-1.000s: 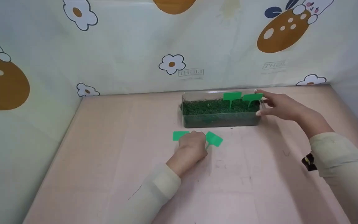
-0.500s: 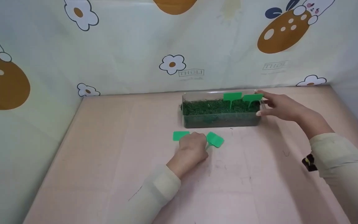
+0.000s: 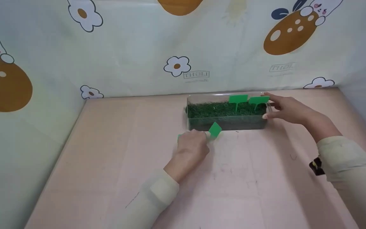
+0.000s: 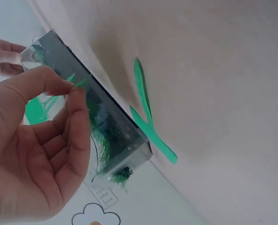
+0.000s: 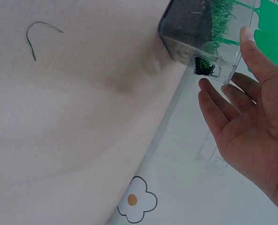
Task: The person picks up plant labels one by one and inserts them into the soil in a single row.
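Observation:
My left hand (image 3: 192, 148) pinches a green plant label (image 3: 215, 130) between thumb and forefinger, just in front of the clear plastic box (image 3: 227, 123). The label's flat head rises past the knuckles. Another green plant label (image 4: 150, 123) lies on the table beneath that hand; in the head view the hand covers nearly all of it. Green grass turf fills the box. Two green labels (image 3: 238, 99) stand upright in its right half. At the box's right end, my right hand (image 3: 288, 109) grips the rim, its thumb (image 5: 256, 54) at the near corner and a finger at the far one.
The pinkish table (image 3: 106, 152) spreads to the left and in front. A patterned wall sheet (image 3: 132, 57) rises right behind the box. A small dark object (image 3: 316, 166) lies by the right sleeve, and a thin curved strand (image 5: 35, 33) rests on the table.
My left hand has lifted the pinched label off the table, moving slightly left and toward the box. It now hides most of the other loose label. The right hand stays on the box.

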The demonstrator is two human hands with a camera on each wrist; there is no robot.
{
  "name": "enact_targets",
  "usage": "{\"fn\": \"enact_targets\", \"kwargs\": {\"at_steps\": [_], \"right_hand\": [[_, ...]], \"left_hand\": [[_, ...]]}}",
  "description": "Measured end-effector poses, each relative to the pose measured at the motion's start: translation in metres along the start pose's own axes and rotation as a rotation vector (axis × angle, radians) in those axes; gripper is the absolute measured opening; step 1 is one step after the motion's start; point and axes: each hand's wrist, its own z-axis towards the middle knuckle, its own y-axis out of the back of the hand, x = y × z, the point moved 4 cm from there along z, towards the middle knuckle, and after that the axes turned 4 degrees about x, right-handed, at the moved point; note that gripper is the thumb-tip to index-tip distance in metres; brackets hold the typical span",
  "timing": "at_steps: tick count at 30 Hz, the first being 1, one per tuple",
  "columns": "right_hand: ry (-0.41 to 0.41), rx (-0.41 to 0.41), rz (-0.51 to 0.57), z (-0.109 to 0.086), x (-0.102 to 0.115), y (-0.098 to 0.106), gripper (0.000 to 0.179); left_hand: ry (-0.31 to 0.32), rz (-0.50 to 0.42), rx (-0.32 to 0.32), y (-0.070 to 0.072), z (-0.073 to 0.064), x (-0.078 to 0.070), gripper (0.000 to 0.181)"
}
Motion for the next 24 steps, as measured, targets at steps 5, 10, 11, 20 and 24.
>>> {"fn": "enact_targets", "kwargs": {"at_steps": [5,10,11,20,24], "right_hand": [[-0.004,0.001,0.002,0.000,0.000,0.000,0.091],[-0.011,0.013,0.013,0.000,0.000,0.000,0.093],[-0.012,0.015,0.014,0.000,-0.001,0.000,0.094],[-0.016,0.013,0.019,0.001,-0.002,-0.001,0.093],[-0.023,0.014,0.022,0.000,-0.003,-0.001,0.095]], "left_hand": [[-0.063,-0.114,-0.068,0.010,-0.001,0.008,0.014],[-0.125,-0.266,-0.135,0.015,-0.004,0.012,0.005],[-0.136,-0.288,-0.146,0.016,-0.004,0.012,0.003],[-0.204,-0.514,-0.212,0.020,-0.002,0.015,0.006],[-0.217,-0.608,-0.242,0.022,0.000,0.015,0.007]]}}
